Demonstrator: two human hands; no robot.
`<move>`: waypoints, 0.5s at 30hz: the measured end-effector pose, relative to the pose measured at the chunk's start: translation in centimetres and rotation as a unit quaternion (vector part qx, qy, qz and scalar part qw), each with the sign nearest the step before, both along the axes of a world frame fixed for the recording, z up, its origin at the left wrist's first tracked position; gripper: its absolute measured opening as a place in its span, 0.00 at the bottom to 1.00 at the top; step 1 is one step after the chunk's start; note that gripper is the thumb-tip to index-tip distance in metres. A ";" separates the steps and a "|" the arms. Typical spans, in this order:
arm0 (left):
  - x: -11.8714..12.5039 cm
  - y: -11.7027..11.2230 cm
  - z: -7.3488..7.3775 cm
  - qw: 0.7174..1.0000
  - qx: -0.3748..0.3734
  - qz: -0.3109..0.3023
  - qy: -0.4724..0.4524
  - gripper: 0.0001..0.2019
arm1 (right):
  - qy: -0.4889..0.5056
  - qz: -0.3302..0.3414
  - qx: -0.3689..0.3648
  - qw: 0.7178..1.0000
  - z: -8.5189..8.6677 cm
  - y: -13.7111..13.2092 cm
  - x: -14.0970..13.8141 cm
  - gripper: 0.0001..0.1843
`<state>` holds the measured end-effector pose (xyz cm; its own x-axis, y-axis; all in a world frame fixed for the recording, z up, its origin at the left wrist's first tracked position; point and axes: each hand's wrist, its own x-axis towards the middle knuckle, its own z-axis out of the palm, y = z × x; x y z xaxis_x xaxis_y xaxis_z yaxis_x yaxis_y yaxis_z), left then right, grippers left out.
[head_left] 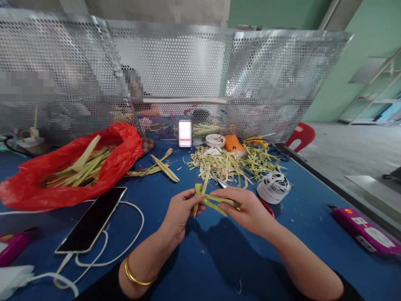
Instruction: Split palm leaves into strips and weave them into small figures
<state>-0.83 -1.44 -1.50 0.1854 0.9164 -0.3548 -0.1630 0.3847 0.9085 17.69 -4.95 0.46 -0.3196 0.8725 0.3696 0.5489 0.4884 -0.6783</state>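
Blue surface [156,200], toward its far side a heap of straw-coloured and pale green scraps [216,165]; positions taken from the heap.

Leaf strips [214,206] held up just on the near side of the heap, crossing one another, one bent into a small loop. Left hand [181,209]: thumb and fingers pinched together on the crossing; gold bangle [131,271] on that wrist. Right hand [247,209]: fingers clamped on the strips' right-hand ends, fingertips partly hidden. Scissors [222,183]: blade tip showing between heap and right hand, a red handle beyond that hand, middle covered.

Just left of the heap, loose leaf pieces [165,168], some crossed. Farther left, red plastic bag [128,144], mouth open, long leaves inside. Nearer than the heap and well left, dark-screened phone [92,221] lying flat, white cable at its near end.

At the heap's far edge, roll of white tape [215,140] with orange packet [234,145] beside it. Near right of the heap, roll of white ribbon [274,188]. Well right and nearer, purple packet [365,230]. Behind the heap, perforated metal screen [194,54]; beyond to the right, red chair [301,136].
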 end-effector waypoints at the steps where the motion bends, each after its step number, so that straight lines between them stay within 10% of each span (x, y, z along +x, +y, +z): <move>1: 0.0 0.0 0.0 1.000 0.001 -0.001 0.001 0.12 | 0.049 0.033 -0.039 0.997 0.2 -0.1 0.1 0.12; 6: 0.2 -0.3 0.1 0.999 0.014 -0.024 -0.024 0.13 | 0.204 0.139 -0.148 0.958 0.1 -0.6 -0.4 0.25; 15: 0.7 -0.9 -0.1 0.999 -0.002 -0.050 0.013 0.16 | 0.296 -0.060 -0.035 0.953 -1.4 0.3 -1.6 0.06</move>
